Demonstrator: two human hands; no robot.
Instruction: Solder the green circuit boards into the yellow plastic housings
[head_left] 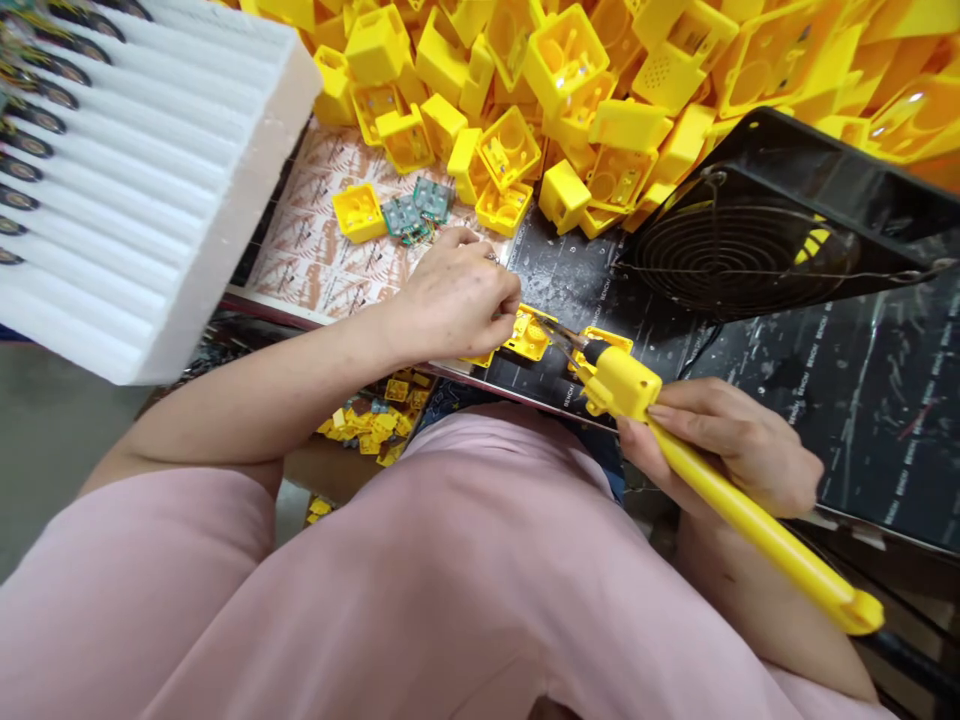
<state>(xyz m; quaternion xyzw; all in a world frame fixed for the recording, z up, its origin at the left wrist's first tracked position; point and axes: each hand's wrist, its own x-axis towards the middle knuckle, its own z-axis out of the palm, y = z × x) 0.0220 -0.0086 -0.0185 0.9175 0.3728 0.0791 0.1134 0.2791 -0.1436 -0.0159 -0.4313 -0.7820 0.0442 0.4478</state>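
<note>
Here, at the near edge of the black mat (862,400): left hand (454,300) pinched narrowly around a small yellow housing (529,335), fingertips closed on its left rim, pressing it flat to the mat. Right hand (724,440) wrapped shut around a yellow soldering iron (720,480), thumb along the top of the handle, metal tip angled down-left into the housing's open face. Just right of the housing, touching the iron's collar, a second yellow housing (609,342).

Likely light, stiff moulded plastic, thin-walled and smooth, so apt to skid on the mat unless held down; best taken by the outer walls, well away from the hot tip. Probably liable to soften or scar where heat lingers. Iron itself rigid and long, seemingly easiest to steer gripped close to its front end, as now.

Beyond the mat's far edge, a big heap of yellow housings (600,80). Left of the housing, on patterned paper, two small green circuit boards (416,212). On the mat's right, a tilted black fan (742,250). Far left, a white foam tray (150,170). Below, pink clothing (450,580).
</note>
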